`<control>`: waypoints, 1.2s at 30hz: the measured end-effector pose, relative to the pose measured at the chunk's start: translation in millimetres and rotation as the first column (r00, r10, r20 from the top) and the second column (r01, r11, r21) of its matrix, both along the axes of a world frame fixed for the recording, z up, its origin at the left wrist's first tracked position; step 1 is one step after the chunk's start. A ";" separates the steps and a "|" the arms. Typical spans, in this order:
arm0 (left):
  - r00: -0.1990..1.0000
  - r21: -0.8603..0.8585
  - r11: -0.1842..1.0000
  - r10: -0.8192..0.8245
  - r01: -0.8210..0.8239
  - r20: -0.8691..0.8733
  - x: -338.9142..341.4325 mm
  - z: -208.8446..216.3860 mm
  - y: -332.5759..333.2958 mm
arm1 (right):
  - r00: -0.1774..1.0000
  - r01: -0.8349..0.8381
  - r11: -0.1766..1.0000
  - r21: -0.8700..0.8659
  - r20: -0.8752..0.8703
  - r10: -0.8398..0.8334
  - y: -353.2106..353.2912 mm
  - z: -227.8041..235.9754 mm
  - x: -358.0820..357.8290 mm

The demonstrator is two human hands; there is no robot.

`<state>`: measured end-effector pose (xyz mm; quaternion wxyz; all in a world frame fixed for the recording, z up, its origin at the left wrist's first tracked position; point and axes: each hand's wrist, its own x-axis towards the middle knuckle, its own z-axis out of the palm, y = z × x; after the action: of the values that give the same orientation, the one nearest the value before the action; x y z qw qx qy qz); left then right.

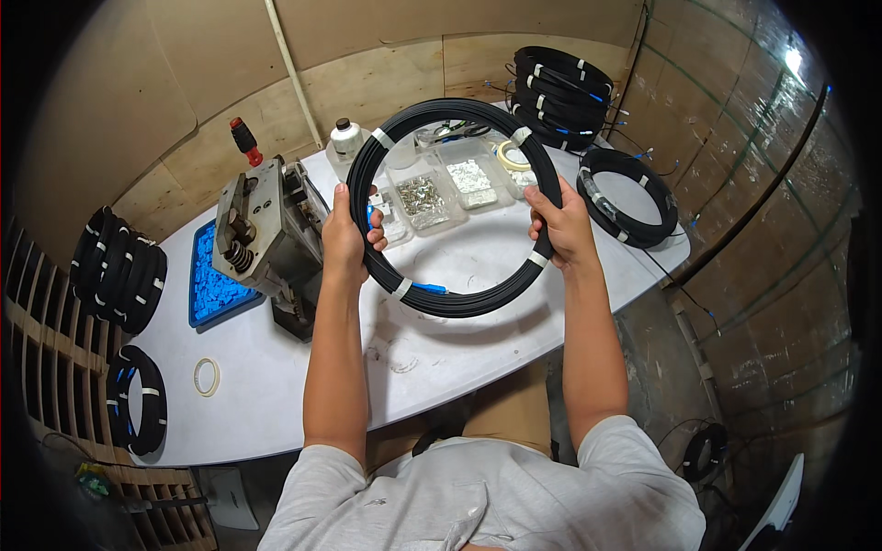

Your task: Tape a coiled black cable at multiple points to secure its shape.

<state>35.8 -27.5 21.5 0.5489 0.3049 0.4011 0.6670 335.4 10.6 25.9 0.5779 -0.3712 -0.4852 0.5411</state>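
A coil of black cable (501, 296) is held up above the white table, bound at several spots with white tape. My left hand (346, 231) grips its left side, thumb pointing up along the coil. On the opposite side, my right hand (565, 225) is closed around the coil with the thumb across its front. A blue connector (430, 287) lies along the lower inner edge of the coil. Another bit of blue shows by my left fingers, partly hidden. Through the ring I see a clear bin of small metal parts (424, 201) and a bin of white pieces (472, 180).
A metal hand press (276, 225) stands left, beside a blue tray (225, 317) of blue parts. Tape rolls, a white bottle (346, 138) and stacked cable coils (562, 96) sit toward the back. Another coil (627, 197) lies right; more coils (118, 268) stand at far left.
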 end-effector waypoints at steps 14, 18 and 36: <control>0.999 0.032 0.999 -0.043 0.044 -0.016 -12.7 -0.7 4.6 | 0.994 -0.100 0.992 -0.071 -0.062 0.095 9.2 2.7 -1.6; 0.936 0.125 0.952 -0.300 0.281 0.185 -26.4 -9.9 9.3 | 0.992 -0.079 0.997 -0.025 -0.101 0.076 3.7 2.9 0.2; 0.922 0.332 0.931 0.013 -0.152 0.386 69.1 -44.4 -13.6 | 0.849 0.046 0.987 0.156 -0.526 0.043 0.1 -33.6 -40.6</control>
<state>104.9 -41.1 -22.9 0.5226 0.2475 0.1733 0.7973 294.8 10.8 -7.7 0.7175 -0.1604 -0.3501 0.5804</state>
